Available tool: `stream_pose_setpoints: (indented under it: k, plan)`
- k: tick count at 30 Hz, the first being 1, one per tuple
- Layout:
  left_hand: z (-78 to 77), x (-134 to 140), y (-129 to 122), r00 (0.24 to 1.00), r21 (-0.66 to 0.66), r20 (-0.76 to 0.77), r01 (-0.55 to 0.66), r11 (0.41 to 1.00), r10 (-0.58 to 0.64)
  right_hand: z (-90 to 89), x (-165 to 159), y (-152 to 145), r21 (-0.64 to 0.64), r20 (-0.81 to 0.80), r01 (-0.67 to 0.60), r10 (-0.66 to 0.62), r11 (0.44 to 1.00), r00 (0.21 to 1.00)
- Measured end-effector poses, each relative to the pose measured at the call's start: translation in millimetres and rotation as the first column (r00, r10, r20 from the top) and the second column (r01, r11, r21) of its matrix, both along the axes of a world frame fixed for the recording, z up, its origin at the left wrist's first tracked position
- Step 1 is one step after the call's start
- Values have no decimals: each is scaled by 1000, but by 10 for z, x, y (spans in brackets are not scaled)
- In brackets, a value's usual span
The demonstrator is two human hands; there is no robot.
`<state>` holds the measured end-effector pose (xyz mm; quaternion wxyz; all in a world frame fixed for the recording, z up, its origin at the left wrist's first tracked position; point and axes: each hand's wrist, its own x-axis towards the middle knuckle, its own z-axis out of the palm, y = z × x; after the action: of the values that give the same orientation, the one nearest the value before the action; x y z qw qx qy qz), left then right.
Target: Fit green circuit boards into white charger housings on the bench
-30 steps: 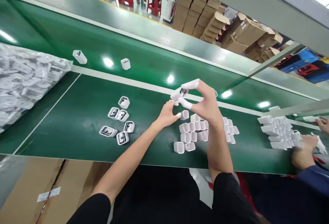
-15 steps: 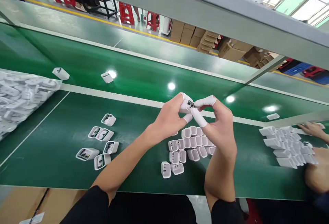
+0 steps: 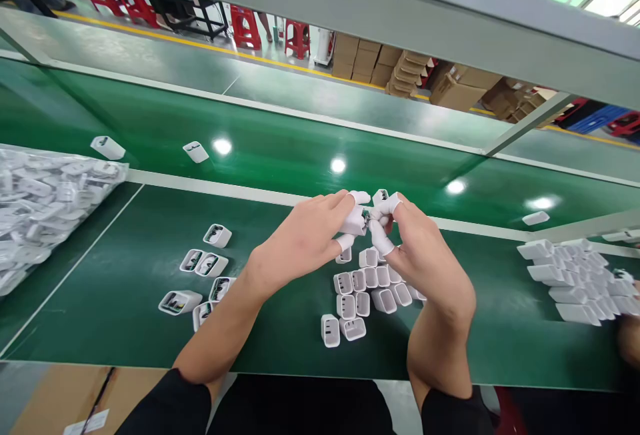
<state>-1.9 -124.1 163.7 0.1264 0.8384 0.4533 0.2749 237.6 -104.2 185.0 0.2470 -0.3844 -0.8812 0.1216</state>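
Observation:
My left hand, with white covers on the fingertips, grips a white plastic charger housing whose mouth faces right. At that mouth a small green circuit board shows. My right hand, also with covered fingertips, is closed in a pinch on the board's edge; its fingers partly hide it. Below the hands stand several empty white housings grouped on the green table. To the left sit several housings with parts inside, one partly behind my left forearm.
A clear bag of white parts lies at far left. Behind a pale rail, the green belt carries scattered housings. At right are stacked housings beside a co-worker's partly visible hand. A grey beam crosses overhead.
The held housing has turned and shifted slightly left and down, with both hands still on it. Housings on the belt have slid left. A housing now shows behind my right fingers.

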Motion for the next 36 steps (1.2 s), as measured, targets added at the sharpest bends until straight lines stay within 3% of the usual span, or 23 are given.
stream_pose_setpoints:
  k: [4, 9, 11, 15, 20, 28, 31, 33, 36]
  plan:
    - [29, -17, -40, 994, -18, 70, 84, 996, -83, 71, 41, -6, -110, -125, -48, 34, 993, 992]
    - [-26, 9, -10, 928, 50, 312, 197, 979, -202, 105, 69, 39, -148, -321, -176, 122, 973, 939]
    - [-47, 0, 11, 868, 21, 453, 218, 976, -204, 99, 76, 47, -90, -390, -187, 138, 978, 910]
    - [-77, -50, 62, 670, -109, 726, 333, 937, -154, 86, 87, 17, 99, -479, -196, 220, 976, 850]
    - [-42, -102, 95, 507, -174, 848, 541, 823, -154, 86, 51, -45, 204, -381, -244, 306, 948, 873]
    - [-8, -151, 137, 506, -336, 858, 680, 652, -87, 63, -46, -121, 301, -192, -207, 272, 931, 943]
    - [-44, -196, 183, 523, -369, 847, 707, 603, -96, 55, -62, -155, 265, -110, -187, 222, 946, 969]
    - [-49, -216, 175, 554, -386, 828, 679, 624, -90, 58, -69, -166, 191, -94, -181, 201, 965, 975]
    - [-25, -199, 90, 605, -358, 795, 534, 766, -50, 68, -74, -144, 98, -147, -156, 170, 983, 974]
